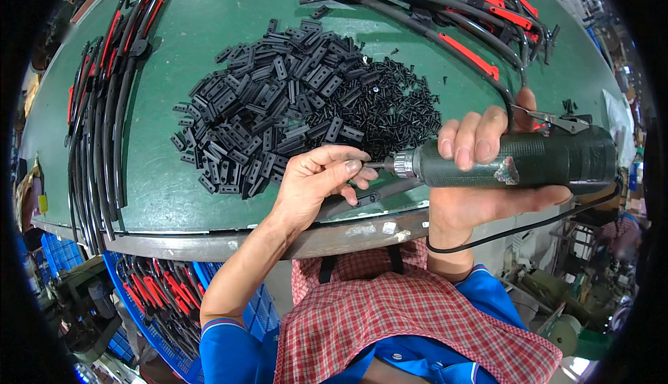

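My right hand [476, 140] is wrapped round a dark green electric screwdriver [553, 161], which lies level with its bit pointing left. My left hand [313, 179] is closed in a pinch at the tip of the bit; whatever sits between thumb and forefinger is too hidden to make out. Just below these fingers a dark curved tube [400, 188] lies by the table's near edge, with a black block [367, 199] on it. Beyond my left hand spreads a heap of black two-holed plastic blocks [257, 95]. Small black screws [403, 106] are piled at its right side.
Bundles of black curved tubes with red parts lie on the green table [174, 22], one at the left [115, 106], another at the far right [445, 15]. A black cord [515, 234] loops below the screwdriver. Below the table stands a blue crate [177, 356] of similar tubes.
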{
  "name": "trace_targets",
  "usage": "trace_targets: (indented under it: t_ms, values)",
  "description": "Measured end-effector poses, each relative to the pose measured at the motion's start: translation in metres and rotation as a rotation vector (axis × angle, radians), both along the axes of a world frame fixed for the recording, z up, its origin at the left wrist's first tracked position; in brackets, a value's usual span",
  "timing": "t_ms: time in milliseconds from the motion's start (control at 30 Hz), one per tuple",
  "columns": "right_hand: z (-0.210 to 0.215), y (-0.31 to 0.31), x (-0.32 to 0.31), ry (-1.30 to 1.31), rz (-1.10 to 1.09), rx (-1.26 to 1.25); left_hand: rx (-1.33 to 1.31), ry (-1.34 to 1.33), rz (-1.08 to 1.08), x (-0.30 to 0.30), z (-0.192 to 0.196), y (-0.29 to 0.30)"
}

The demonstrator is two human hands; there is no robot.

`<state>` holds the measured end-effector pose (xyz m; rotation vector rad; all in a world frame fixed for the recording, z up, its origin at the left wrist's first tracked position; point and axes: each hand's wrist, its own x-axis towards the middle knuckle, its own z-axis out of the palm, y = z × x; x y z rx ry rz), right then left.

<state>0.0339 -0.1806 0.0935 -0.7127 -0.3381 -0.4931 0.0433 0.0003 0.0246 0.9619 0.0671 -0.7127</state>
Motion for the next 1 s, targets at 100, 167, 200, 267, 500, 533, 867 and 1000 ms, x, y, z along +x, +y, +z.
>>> trace_targets:
  t_ms: [100,167,200,267,500,533,867,1000]
  values:
    - [0.001,0.003,-0.001,-0.002,-0.009,0.007,-0.073,0.044,-0.023,0.0,-0.003,0.002]
    - [0.002,0.004,-0.001,0.023,-0.013,0.036,-0.122,0.053,-0.051,0.001,-0.006,0.004]
    - [0.002,0.004,-0.001,0.03,0.007,0.056,-0.145,0.06,-0.074,0.001,-0.007,0.005]
    - [0.004,0.0,-0.002,0.042,0.048,0.103,-0.203,0.073,-0.127,0.003,-0.008,0.008]
    - [-0.002,-0.019,-0.004,0.054,0.162,0.191,0.327,-0.611,-0.111,-0.009,0.009,0.018]
    - [0.0,-0.016,-0.007,0.052,0.131,0.156,0.6,-0.878,-0.176,-0.013,0.01,0.027]
    - [0.004,0.021,-0.026,0.015,0.147,-0.293,0.876,-1.357,-0.161,-0.031,-0.022,0.025]
    - [-0.003,0.025,-0.025,0.007,0.254,-0.427,0.87,-1.341,-0.131,-0.033,-0.023,0.025]
